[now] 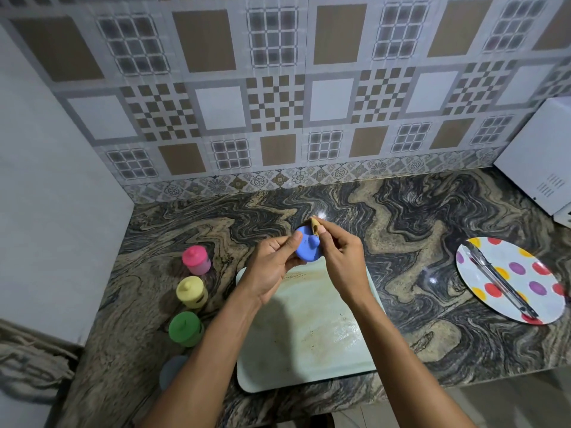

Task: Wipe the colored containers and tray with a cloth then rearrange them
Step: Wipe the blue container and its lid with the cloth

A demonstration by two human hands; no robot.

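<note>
The marbled countertop point(417, 211) is occupied at lower centre by a pale tray point(309, 350) and at the right by a spotted plate point(522, 273). Above the tray's far edge, a blue container point(306, 245) is gripped by the left hand point(272, 270). Pink point(196, 260), yellow point(191, 291) and green point(185, 329) containers are lined up left of the tray. A small cloth point(315, 225) is pinched against the blue container by the right hand point(343, 261).

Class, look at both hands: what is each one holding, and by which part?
Left hand grips the blue lid by its rim; right hand pinches a tan cloth against it near the knob.
</note>
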